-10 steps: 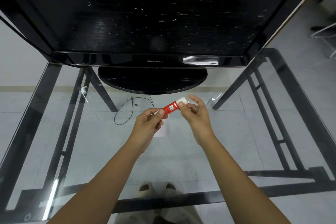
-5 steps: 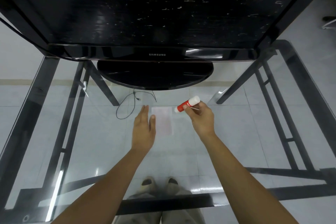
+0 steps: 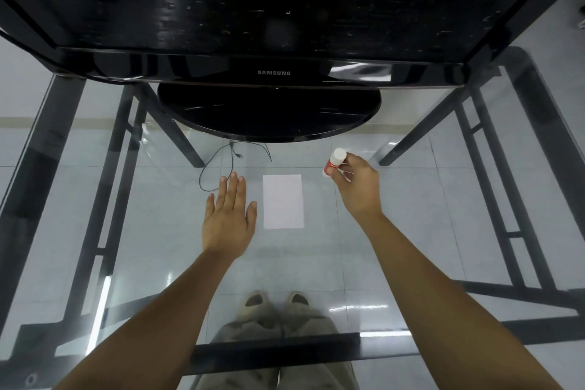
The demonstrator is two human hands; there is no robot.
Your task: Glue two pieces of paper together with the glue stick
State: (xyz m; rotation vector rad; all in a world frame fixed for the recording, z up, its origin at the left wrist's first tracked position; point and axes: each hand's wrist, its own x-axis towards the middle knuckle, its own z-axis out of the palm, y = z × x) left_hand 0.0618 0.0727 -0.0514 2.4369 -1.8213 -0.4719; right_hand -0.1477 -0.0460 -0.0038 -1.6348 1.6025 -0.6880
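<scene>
The head view looks down through a glass table with a dark metal frame; the tiled floor shows beneath it. The paper lies flat on the glass near the middle, a white upright rectangle; only one sheet can be made out, and whether another lies under it cannot be told.

The left hand is spread flat, palm down, just left of the paper; its fingers are straight and close together, pointing away from the person, with the thumb angled out toward the sheet; a thin gap separates the thumb from the paper's left edge; the hand holds nothing, and whether it rests on the glass cannot be told.

The right hand sits off the paper's far right corner, fingers curled round the glue stick; the stick's red body is mostly hidden in the grip, and its white cap sticks out, tilted up and to the left; the stick is clear of the paper.

At the far side a black TV stands on its oval base; a thin black cable loops on the floor below the base; the person's shoes show through the glass at the near edge.
</scene>
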